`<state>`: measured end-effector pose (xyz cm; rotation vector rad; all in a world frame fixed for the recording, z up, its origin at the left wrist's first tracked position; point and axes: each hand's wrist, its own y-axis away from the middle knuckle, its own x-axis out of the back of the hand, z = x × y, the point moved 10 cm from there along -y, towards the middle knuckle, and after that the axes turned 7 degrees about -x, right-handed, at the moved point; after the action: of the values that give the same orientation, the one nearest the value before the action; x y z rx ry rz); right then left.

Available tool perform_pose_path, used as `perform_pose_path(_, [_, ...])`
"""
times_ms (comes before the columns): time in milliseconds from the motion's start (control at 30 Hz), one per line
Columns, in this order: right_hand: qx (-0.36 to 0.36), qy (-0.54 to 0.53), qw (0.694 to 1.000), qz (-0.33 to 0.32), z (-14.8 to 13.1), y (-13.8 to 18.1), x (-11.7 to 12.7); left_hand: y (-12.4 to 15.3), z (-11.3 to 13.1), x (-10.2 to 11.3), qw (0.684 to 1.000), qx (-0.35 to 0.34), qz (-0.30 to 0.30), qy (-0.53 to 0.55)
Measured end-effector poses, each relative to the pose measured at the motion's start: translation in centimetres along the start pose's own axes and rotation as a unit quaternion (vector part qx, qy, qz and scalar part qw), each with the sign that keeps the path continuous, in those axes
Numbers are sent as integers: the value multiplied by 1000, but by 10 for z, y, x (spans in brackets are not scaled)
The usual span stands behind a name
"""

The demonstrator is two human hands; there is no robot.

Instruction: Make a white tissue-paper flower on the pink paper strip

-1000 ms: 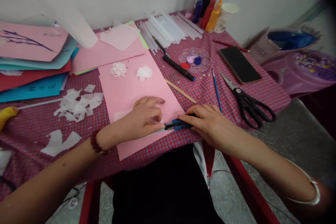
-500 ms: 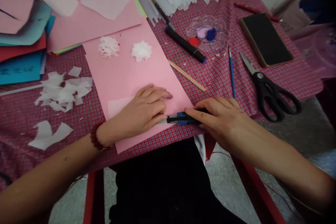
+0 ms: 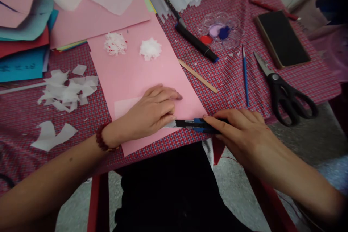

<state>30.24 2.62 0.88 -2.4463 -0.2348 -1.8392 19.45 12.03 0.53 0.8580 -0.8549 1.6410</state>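
Along the checked-cloth table's [image 3: 174, 139] front edge, the left hand [image 3: 153, 110] lies curled on a pink paper sheet [image 3: 141, 74] (any pinch is hidden); the right hand [image 3: 241, 127] grips a slim black-and-blue tool [image 3: 187, 123], farther from its tip than before, leaving more black exposed. Beyond sit two fluffy white paper clusters [image 3: 150, 49].

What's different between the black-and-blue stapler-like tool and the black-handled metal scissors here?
The black-and-blue stapler-like tool is held in the right hand, while the black-handled metal scissors lie unheld. The tool's front end points toward the left hand, while the scissors' blades point toward the top of the picture. The tool has blue parts; the scissors pair black handles with silvery blades. Both have black parts.
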Motion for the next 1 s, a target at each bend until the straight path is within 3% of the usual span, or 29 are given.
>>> perform_pose_path(333, [33,8,999,-30,-23,-27,-3,-1,0,3,1000,-14,17,18])
perform_pose_path(733, [18,-10,1000,-20,-10,-21,12,5,-7,22,983,5,85,164])
perform_pose_path(900, [21,-6,1000,-18,-12,-28,13,27,12,38,998,14,64,8])
perform_pose_path(1000, [32,-3,999,-19,-14,-30,11,49,24,29,994,3,10,-111])
